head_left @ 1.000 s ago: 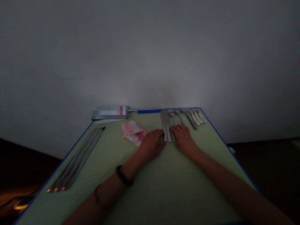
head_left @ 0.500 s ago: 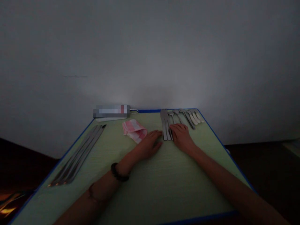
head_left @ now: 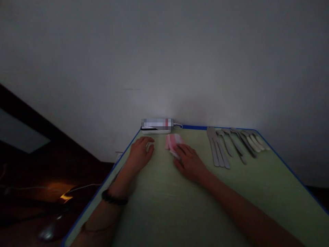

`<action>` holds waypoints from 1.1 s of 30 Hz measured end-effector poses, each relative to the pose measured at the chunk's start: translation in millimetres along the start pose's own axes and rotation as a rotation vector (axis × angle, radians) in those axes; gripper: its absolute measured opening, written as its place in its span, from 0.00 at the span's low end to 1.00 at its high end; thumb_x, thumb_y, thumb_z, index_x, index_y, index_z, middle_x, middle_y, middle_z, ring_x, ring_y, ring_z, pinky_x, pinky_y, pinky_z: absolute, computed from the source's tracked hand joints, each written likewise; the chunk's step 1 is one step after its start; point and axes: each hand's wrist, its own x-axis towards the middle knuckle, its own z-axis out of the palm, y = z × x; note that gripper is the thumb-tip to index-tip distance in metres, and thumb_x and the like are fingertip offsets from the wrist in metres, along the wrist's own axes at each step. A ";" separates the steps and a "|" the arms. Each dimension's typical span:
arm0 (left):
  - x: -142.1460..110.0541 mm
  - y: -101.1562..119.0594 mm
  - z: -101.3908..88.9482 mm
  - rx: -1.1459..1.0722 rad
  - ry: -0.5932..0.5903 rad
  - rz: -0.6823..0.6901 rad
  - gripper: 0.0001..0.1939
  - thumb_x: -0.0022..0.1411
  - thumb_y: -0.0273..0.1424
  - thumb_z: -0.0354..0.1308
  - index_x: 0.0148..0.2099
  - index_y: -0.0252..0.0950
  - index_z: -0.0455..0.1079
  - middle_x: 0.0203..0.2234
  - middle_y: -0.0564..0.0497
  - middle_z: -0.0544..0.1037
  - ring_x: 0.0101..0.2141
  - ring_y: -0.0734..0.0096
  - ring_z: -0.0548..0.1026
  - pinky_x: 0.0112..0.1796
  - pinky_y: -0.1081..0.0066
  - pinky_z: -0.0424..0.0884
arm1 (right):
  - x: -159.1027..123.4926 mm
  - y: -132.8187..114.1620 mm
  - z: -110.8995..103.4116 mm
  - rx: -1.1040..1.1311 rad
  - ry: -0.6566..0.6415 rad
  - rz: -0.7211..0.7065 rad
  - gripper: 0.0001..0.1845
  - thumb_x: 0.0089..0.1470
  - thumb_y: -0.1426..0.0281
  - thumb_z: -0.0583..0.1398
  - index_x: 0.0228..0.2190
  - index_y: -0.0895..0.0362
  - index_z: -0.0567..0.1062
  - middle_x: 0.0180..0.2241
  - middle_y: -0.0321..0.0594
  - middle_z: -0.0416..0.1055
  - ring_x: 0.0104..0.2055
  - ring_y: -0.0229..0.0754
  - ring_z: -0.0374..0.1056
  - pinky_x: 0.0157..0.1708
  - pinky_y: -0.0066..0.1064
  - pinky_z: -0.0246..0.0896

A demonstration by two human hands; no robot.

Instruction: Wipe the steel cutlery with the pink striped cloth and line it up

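Note:
My right hand rests on a pink-and-white cloth, its fingers bent over the near right part and the thumb below. The cloth's far left part shows; the rest is under the hand. My left hand is held near the table's left edge, fingers curved and thumb apart, with nothing visible in it. Beneath the left forearm, the long metal utensils are almost wholly hidden. To the right of my right hand lie several flat metal utensils, apparently forks, side by side. Spoons lie beyond them.
A white box-like device, partly blurred out, stands at the back left with a white cord. More metal cutlery lies at the back right. The pale green table has a blue rim and meets a grey wall.
The view has turned left. My right hand has left the flat utensils and come over onto the cloth. My left hand has moved left, away from the cloth.

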 end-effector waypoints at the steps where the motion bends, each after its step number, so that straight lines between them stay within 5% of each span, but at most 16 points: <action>1: -2.1 -5.8 -0.2 0.026 -0.036 -0.011 0.14 0.62 0.33 0.46 0.46 0.34 0.67 0.43 0.43 0.74 0.46 0.59 0.71 0.49 0.59 0.64 | 1.4 -0.7 4.3 0.003 -0.012 0.011 0.25 0.57 0.65 0.51 0.56 0.57 0.60 0.55 0.47 0.60 0.58 0.46 0.53 0.56 0.43 0.50; 6: -21.6 4.3 10.3 0.117 -0.310 0.011 0.22 0.62 0.37 0.47 0.53 0.27 0.63 0.53 0.33 0.67 0.55 0.52 0.64 0.53 0.58 0.60 | 1.6 2.8 6.5 0.017 -0.021 0.026 0.25 0.56 0.66 0.52 0.55 0.56 0.60 0.55 0.46 0.61 0.57 0.46 0.53 0.56 0.43 0.50; 9: -30.0 17.3 15.9 0.119 -0.348 0.076 0.25 0.64 0.39 0.45 0.58 0.29 0.57 0.59 0.34 0.59 0.59 0.51 0.56 0.55 0.54 0.57 | 1.8 4.2 4.0 0.024 -0.025 0.028 0.25 0.56 0.67 0.52 0.55 0.56 0.61 0.54 0.46 0.61 0.57 0.46 0.53 0.56 0.44 0.51; 14: -28.9 17.0 10.4 0.146 -0.304 0.015 0.25 0.63 0.38 0.46 0.58 0.30 0.58 0.59 0.35 0.59 0.60 0.49 0.55 0.55 0.50 0.55 | 1.3 2.9 3.5 0.039 -0.034 0.021 0.26 0.55 0.68 0.53 0.55 0.56 0.61 0.54 0.46 0.61 0.57 0.47 0.53 0.56 0.44 0.50; 17: -26.3 20.8 5.2 0.059 -0.374 0.096 0.22 0.64 0.33 0.44 0.58 0.30 0.59 0.58 0.37 0.62 0.59 0.55 0.57 0.56 0.55 0.56 | 0.8 2.0 4.5 0.043 -0.010 0.050 0.24 0.55 0.69 0.52 0.55 0.57 0.61 0.54 0.46 0.61 0.56 0.47 0.54 0.56 0.43 0.49; 21: -27.5 30.1 2.7 0.108 -0.255 0.006 0.23 0.63 0.32 0.46 0.59 0.30 0.57 0.61 0.35 0.53 0.60 0.49 0.53 0.55 0.51 0.56 | 1.4 6.1 6.7 0.035 0.101 0.180 0.22 0.56 0.73 0.49 0.53 0.61 0.62 0.52 0.50 0.62 0.55 0.49 0.54 0.54 0.45 0.50; 28: -29.1 30.5 9.0 0.062 -0.368 0.151 0.21 0.66 0.32 0.42 0.58 0.29 0.60 0.57 0.37 0.62 0.57 0.56 0.59 0.56 0.56 0.56 | 5.2 17.2 6.0 0.193 0.194 0.223 0.18 0.55 0.76 0.47 0.46 0.57 0.67 0.47 0.45 0.67 0.50 0.45 0.59 0.51 0.41 0.52; 33: -30.7 40.0 -2.6 0.197 -0.391 0.074 0.21 0.63 0.25 0.43 0.56 0.39 0.63 0.47 0.42 0.70 0.45 0.57 0.68 0.43 0.59 0.67 | 4.9 14.7 7.1 0.096 0.146 0.233 0.21 0.47 0.74 0.55 0.46 0.59 0.66 0.48 0.49 0.66 0.51 0.51 0.57 0.52 0.45 0.49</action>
